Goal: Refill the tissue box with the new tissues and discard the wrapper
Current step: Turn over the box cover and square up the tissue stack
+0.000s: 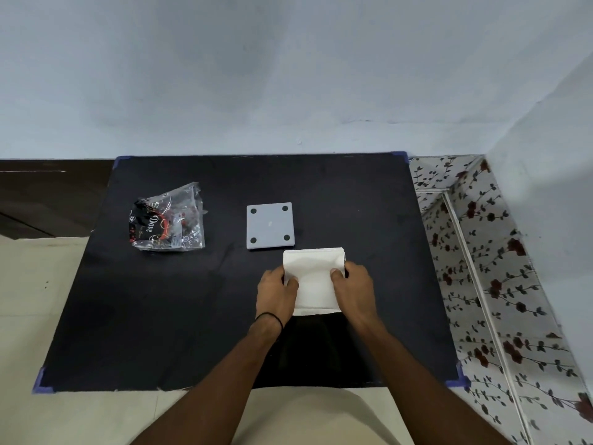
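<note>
A white stack of tissues [316,277] is held over the black mat [224,316], right of centre. My left hand [276,293] grips its left side and my right hand [354,292] grips its right side, thumbs on top. A black box seems to lie under the stack near my wrists, hard to tell against the mat. Just beyond the stack a grey square plate [270,225] with four dark round feet lies flat. The empty clear wrapper [167,220], printed black and red, lies crumpled at the mat's left.
The mat is taped at its corners to a pale floor. A blue-grey wall [288,75] runs behind it. A surface covered in floral-patterned sheet [481,252] borders the right side. Dark flooring lies at the far left.
</note>
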